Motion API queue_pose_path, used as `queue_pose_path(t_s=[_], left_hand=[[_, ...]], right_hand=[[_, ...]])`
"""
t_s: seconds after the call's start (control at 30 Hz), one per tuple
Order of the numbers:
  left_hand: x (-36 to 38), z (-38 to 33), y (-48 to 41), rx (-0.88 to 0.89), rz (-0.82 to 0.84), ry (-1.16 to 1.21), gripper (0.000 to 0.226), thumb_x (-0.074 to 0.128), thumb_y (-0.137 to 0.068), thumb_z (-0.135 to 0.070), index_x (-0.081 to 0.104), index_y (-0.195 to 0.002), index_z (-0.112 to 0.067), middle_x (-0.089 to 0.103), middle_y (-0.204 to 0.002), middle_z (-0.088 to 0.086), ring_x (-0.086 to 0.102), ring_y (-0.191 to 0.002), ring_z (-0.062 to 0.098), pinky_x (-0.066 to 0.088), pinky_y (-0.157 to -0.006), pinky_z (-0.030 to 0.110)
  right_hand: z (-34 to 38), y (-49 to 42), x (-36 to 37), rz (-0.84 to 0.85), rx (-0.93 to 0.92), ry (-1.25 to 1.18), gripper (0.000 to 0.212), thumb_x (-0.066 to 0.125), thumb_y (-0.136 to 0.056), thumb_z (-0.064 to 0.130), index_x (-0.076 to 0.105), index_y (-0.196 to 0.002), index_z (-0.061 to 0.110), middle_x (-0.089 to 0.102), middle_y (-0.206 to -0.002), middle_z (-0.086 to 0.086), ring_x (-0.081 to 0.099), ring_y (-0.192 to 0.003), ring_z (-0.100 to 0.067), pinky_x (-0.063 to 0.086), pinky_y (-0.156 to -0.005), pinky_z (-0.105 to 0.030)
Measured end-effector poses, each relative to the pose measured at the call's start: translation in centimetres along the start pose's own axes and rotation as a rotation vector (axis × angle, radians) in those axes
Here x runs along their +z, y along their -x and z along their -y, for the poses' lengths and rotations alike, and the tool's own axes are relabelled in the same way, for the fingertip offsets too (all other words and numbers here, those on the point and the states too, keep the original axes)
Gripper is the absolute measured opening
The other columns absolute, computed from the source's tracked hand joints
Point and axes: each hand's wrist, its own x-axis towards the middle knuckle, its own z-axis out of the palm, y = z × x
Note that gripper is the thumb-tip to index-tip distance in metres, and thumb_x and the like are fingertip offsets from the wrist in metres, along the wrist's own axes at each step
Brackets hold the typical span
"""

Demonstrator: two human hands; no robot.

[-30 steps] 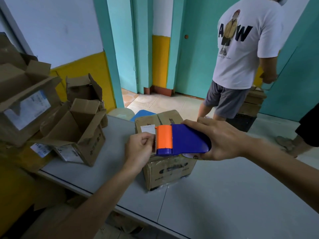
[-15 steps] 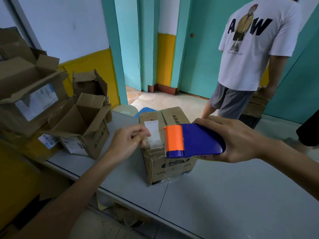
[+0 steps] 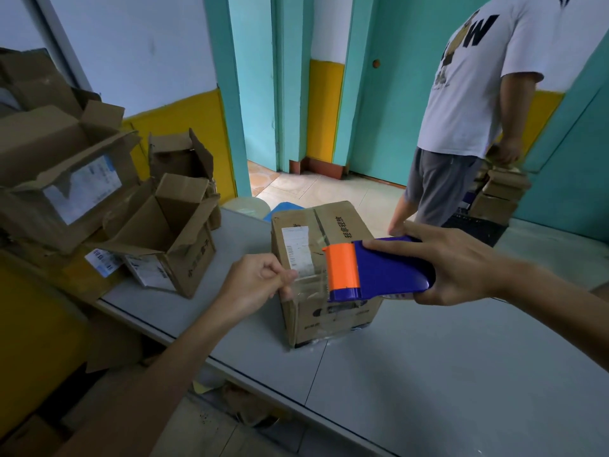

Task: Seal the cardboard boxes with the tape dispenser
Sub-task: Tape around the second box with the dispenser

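We're at a grey tabletop (image 3: 428, 374) in a teal-and-yellow walled room (image 3: 257, 94), with opened cardboard boxes (image 3: 164, 232) heaped at left. Mid-frame stands the closed brown cardboard box (image 3: 342, 222), white label on top. Our right hand (image 3: 461, 265) grips the blue-and-orange tape dispenser (image 3: 379, 272) over its near edge, and our left hand (image 3: 253, 282) pinches the clear tape strip (image 3: 313, 285).

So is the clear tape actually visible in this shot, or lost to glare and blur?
Head view: the tape is visible, a faint glossy sheen stretched between the left hand and the tape dispenser; no motion blur there; wide-angle distortion leans the teal door frame; lighting soft, dim.
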Motion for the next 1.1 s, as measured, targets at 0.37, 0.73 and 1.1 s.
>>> queue_pose_path(t_s=[0.37,0.73,1.1], left_hand=[[0.3,2.9,0.4,-0.090,-0.036,0.046,0.021,0.065,-0.085,-0.013,0.055,-0.067,-0.009,0.066,-0.053,-0.004,0.057,-0.047,-0.001,0.039,-0.051,0.010],[1.5,3.8,0.3,-0.140,-0.005,0.016,0.020,0.057,-0.091,-0.020,0.058,-0.074,-0.009,0.070,-0.063,-0.001,0.053,-0.049,-0.001,0.043,-0.060,0.019],[1.9,7.1,1.3,-0.437,-0.030,-0.330,0.024,0.064,-0.084,-0.038,0.060,-0.077,-0.016,0.068,-0.069,-0.002,0.064,-0.070,0.012,0.040,-0.058,0.022]], right_hand=[[-3.4,1.1,1.1,0.098,0.015,0.057,0.088,0.057,-0.069,0.066,0.017,-0.143,0.040,0.054,-0.107,-0.001,0.053,-0.085,-0.016,0.041,-0.067,-0.017],[-5.2,-0.9,0.9,0.203,-0.018,0.124,0.092,0.068,-0.072,0.057,0.004,-0.138,0.057,0.047,-0.121,0.001,0.045,-0.102,-0.011,0.033,-0.073,-0.016],[-3.4,-2.0,0.5,0.306,-0.032,0.248,0.085,0.055,-0.083,0.053,-0.007,-0.141,0.053,0.037,-0.131,0.001,0.038,-0.115,-0.013,0.041,-0.092,-0.029]])
